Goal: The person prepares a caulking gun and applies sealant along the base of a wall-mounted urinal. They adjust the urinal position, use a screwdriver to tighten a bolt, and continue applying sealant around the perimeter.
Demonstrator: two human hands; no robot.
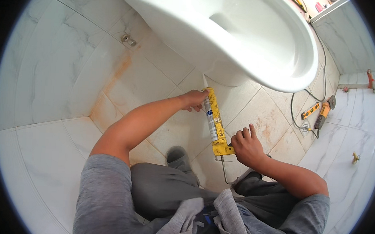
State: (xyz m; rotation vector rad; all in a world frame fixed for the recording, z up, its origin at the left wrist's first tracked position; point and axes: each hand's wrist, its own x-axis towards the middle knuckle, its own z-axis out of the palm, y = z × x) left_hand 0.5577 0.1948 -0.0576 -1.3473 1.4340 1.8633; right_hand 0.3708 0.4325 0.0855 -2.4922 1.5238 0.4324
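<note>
Tiled floor (pixel 47 161) bears toilet (pixel 241 40), angle grinder (pixel 324 112), level (pixel 310 110).

Yellow caulking gun (pixel 214 124) held over the tiled floor (pixel 48 152), white nozzle tip right at the base of the white toilet (pixel 241 40). Left hand (pixel 194 99) wraps the far end of the tube; right hand (pixel 247 146) closed on the near handle. Far right on the floor: angle grinder (pixel 325 112), orange level (pixel 310 110), black cable.
</note>
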